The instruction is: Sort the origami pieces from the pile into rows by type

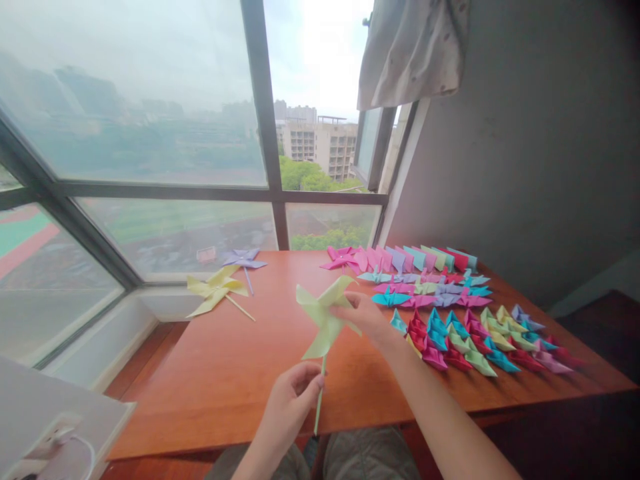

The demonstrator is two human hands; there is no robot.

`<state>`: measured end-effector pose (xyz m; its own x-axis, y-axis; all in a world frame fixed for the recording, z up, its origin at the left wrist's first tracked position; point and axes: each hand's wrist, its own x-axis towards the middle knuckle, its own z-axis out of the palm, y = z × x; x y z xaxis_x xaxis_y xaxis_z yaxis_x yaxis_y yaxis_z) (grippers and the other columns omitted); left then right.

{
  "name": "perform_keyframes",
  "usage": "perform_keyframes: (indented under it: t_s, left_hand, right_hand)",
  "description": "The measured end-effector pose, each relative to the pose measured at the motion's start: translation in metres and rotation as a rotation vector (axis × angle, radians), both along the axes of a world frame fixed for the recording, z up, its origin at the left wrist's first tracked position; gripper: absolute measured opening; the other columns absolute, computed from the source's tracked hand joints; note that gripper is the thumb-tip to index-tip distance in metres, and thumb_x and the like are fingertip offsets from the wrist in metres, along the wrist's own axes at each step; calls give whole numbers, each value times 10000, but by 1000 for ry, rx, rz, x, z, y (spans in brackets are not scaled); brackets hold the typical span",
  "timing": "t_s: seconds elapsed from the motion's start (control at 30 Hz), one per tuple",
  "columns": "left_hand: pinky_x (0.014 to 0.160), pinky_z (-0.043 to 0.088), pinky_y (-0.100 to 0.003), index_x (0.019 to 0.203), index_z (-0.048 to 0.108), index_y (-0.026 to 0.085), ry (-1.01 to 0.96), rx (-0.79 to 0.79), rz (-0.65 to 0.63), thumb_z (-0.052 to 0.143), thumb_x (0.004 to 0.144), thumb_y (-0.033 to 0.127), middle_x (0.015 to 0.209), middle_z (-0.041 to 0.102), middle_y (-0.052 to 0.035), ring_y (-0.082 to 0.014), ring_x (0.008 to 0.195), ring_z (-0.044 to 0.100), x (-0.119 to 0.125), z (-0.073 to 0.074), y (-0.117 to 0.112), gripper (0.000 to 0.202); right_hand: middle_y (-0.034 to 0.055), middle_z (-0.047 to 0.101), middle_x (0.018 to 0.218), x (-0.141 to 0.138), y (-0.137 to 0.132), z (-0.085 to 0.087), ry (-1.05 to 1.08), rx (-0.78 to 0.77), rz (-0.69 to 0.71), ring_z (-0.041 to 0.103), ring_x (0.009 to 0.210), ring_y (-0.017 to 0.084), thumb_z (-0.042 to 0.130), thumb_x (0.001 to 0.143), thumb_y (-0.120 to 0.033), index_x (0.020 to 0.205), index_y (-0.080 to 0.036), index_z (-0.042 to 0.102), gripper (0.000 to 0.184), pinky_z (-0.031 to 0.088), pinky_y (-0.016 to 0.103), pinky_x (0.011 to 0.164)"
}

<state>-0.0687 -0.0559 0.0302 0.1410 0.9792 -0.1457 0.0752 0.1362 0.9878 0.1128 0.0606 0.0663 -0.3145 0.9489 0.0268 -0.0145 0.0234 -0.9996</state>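
Matt, smooth paper makes up the pale green pinwheel (324, 321) and origami boats (437, 331); the wooden tabletop (225, 373) gleams softly, the curtain (410, 57) creased cloth, the windowpanes (150, 100) glass.

L hand (294, 399) & R hand (367, 319) hold lt grn pinwheel (323, 320).

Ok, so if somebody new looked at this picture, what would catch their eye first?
Probably the pale green pinwheel front and center, with the left hand on its stick and the right hand at its blades. Next might come the rows of colorful folded paper on the table's right side, then the yellow pinwheel and purple pinwheel toward its far left.
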Motion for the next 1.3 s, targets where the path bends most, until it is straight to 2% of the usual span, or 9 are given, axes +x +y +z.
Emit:
perform_keyframes:
  t_s: [0.1, 0.33, 0.4, 0.57, 0.67, 0.77, 0.9, 1.03, 1.3]
  left_hand:
    - [518, 413, -216, 790, 689, 150, 12, -19, 2, 655, 766, 452, 649, 617, -5, -138, 567, 532, 0, 2, 3, 304]
    - [504, 405, -226, 793, 710, 137, 83, 48, 76, 648, 751, 436, 612, 631, -12, -151, 550, 549, -4, 7, 30, 308]
    - [516, 410, -232, 786, 716, 135, 104, 89, 74, 639, 754, 438, 609, 642, -16, -157, 558, 561, -3, 6, 46, 314]
    - [518, 406, -236, 708, 702, 131, 111, 132, 42, 660, 722, 435, 556, 614, -4, -147, 532, 545, 8, 3, 88, 308]
    - [513, 401, -235, 678, 685, 134, 110, 141, 32, 657, 718, 416, 541, 596, 2, -137, 514, 529, 16, 3, 100, 287]
    - [513, 404, -232, 705, 693, 134, 106, 136, 12, 639, 728, 397, 552, 604, -1, -137, 521, 533, 20, 4, 97, 270]
    - [516, 405, -230, 728, 707, 139, 105, 113, -6, 631, 737, 394, 540, 602, 4, -145, 536, 548, 19, 7, 83, 266]
    - [499, 391, -222, 768, 722, 142, 110, 83, 7, 623, 748, 386, 511, 573, 23, -139, 519, 530, 19, 8, 74, 264]
    - [451, 360, -208, 754, 696, 138, 126, 58, 61, 614, 746, 427, 528, 558, 32, -113, 476, 485, 23, 0, 76, 301]
  right_hand:
    - [55, 717, 893, 3, 5, -4, -104, 70, -109, 657, 853, 212, 720, 705, -482, 958, -150, 708, 418, 495, 325, 794]
    - [81, 718, 955, 18, -14, -11, -429, 283, -614, 658, 865, 205, 543, 845, -423, 962, -169, 667, 305, 491, 310, 787]
    - [60, 721, 869, 15, -29, -14, -505, 286, -576, 658, 795, 192, 518, 863, -393, 891, -181, 669, 262, 481, 287, 731]
    - [15, 706, 706, -7, -57, -30, -602, 206, -288, 645, 668, 168, 519, 870, -340, 794, -203, 687, 230, 433, 252, 639]
    - [11, 703, 687, -14, -59, -38, -558, 186, -254, 642, 645, 162, 519, 867, -335, 780, -203, 690, 233, 427, 244, 626]
    - [23, 707, 715, -7, -48, -42, -535, 170, -424, 649, 678, 175, 515, 861, -353, 840, -191, 678, 231, 434, 257, 654]
    - [12, 672, 674, 10, -24, -43, -548, 147, -649, 630, 676, 193, 496, 850, -352, 1186, -127, 586, 415, 432, 279, 662]
    - [-8, 656, 654, 16, -6, -41, -534, 51, -573, 608, 623, 175, 509, 834, -318, 1352, -90, 467, 567, 429, 262, 618]
    - [-16, 655, 599, 9, -11, -40, -504, 53, -437, 577, 522, 141, 514, 843, -298, 1203, -134, 597, 404, 401, 227, 524]
